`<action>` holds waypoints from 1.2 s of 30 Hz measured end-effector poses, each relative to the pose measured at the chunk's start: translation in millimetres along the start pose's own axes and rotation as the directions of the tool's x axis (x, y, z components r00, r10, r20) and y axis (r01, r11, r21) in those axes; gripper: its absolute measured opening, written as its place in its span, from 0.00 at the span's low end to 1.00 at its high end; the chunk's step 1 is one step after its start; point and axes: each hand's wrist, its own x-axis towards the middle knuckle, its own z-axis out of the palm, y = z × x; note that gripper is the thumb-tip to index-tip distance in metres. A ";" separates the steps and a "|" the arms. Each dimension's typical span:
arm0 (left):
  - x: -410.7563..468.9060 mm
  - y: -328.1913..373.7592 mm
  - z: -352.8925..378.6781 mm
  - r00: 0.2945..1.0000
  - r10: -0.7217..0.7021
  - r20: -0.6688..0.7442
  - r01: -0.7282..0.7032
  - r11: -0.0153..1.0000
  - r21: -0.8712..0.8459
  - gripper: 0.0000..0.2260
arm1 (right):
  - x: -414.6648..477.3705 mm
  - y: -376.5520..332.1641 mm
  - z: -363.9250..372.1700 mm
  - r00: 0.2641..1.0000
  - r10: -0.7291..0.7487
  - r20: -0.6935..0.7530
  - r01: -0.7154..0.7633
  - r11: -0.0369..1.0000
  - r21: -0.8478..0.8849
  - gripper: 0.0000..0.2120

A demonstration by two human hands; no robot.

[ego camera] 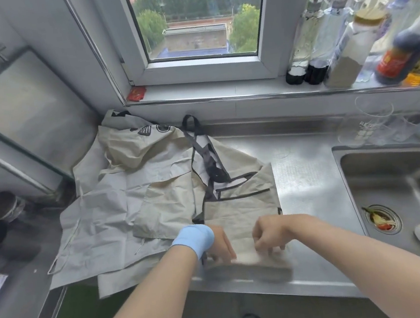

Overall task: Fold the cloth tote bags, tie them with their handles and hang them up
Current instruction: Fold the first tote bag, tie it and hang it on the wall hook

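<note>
— At 6 o'clock on the surface (310,180), hard against its near edge, is where I have the dark-trimmed tote bag (239,208).

— Which way does it lie from you?

— Its long axis runs from 6 straight out to 12, with the dark handles (194,126) at the far end. The folded end (249,263) lies crosswise, from 9 to 3, under my hands.

— And your hands?

— Both hold that folded end, fingers curled on it, though blur hides the fingertips. My left hand (219,244) is at its 9 o'clock side and my right hand (268,232) at 3. They're level and close together, and neither is nearer. I judge the next fold goes towards 12, up to the handles.

— How many bags?

— One in my hands. The heap of pale bags (119,210) at 10 o'clock holds at least two more, maybe three. They overlap too much to be sure. The handles look like two straps, tangled.
</note>
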 end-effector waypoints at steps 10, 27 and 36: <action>41.7 -6.2 -44.4 0.905 0.077 -0.418 -0.054 0.996 0.067 0.18 | 51.3 29.3 -26.2 0.901 -0.132 -0.413 -0.009 0.947 -0.321 0.14; 96.5 -13.8 -179.6 0.849 0.207 -0.486 -0.065 0.954 0.292 0.31 | 141.0 -2.2 -127.1 0.848 -0.233 -0.476 -0.125 0.785 -0.607 0.10; 111.9 -13.5 -212.6 0.817 0.029 -0.576 -0.061 0.997 -0.037 0.09 | 142.2 6.9 -143.5 0.869 -0.228 -0.438 -0.025 0.865 -0.500 0.30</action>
